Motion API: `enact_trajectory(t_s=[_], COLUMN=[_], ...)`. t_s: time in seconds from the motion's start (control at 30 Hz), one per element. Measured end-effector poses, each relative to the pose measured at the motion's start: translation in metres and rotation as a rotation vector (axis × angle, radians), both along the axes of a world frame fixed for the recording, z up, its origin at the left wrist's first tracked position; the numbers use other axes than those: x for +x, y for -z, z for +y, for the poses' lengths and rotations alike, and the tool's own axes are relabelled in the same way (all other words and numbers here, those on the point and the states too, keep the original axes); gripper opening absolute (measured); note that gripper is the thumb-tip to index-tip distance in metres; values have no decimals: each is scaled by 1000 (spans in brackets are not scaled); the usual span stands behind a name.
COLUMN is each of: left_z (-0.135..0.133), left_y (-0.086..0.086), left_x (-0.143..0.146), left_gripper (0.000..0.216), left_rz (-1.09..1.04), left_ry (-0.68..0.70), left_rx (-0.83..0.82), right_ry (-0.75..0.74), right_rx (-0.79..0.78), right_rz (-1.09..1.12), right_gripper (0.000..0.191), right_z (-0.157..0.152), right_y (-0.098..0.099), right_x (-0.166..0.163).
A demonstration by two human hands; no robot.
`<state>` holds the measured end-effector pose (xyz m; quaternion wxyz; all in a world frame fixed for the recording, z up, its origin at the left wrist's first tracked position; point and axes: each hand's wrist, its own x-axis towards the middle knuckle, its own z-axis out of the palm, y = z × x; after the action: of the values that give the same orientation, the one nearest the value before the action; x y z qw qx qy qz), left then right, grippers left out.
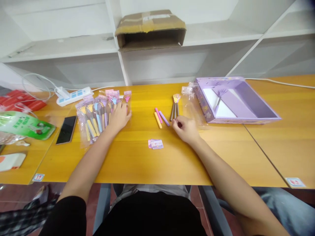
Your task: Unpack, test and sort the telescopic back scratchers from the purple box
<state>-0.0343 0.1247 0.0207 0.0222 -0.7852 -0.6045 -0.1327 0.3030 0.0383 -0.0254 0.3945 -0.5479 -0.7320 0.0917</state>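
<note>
My left hand (120,117) lies with its fingers stretched over the right end of a pile of bagged back scratchers (98,119), with hand-shaped heads and coloured handles. My right hand (186,130) is closed, thumb and fingers curled together, right beside the lower ends of several loose back scratcher rods (175,109) with metal shafts and yellow and pink heads. Whether it pinches anything is hidden. Between my hands lie a yellow handle (157,120), a pink handle (159,114) and a purple handle (164,118). Nearer me is a small stack of printed cards (156,144).
A purple open box (246,114) with a purple back scratcher (220,98) inside stands at right, clear plastic bags (197,108) beside it. At left are a phone (66,130), a power strip (75,96) and a green pouch (27,125). A cardboard box (150,29) sits on the shelf.
</note>
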Motion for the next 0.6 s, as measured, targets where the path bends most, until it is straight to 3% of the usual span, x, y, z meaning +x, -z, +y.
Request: enact_trajectory(t_s=[0.1, 0.27, 0.43, 0.47, 0.6], left_z=[15, 16, -30, -43, -88], left_y=[6, 6, -2, -3, -5], left_x=[11, 28, 24, 23, 22], left_gripper=[53, 52, 71, 75, 73], left_rz=[146, 117, 0, -12, 4], left_ry=[-67, -154, 101, 138, 292], left_rx=[-50, -125, -62, -55, -144], right_ry=[16, 30, 27, 2, -181], right_rx=[2, -5, -112, -159, -299], right_rz=[2, 14, 277, 377, 693], right_gripper=[38, 36, 21, 23, 72], right_z=[2, 1, 3, 4, 3], right_y=[-1, -6, 0, 3, 8], right_x=[2, 3, -3, -6, -22])
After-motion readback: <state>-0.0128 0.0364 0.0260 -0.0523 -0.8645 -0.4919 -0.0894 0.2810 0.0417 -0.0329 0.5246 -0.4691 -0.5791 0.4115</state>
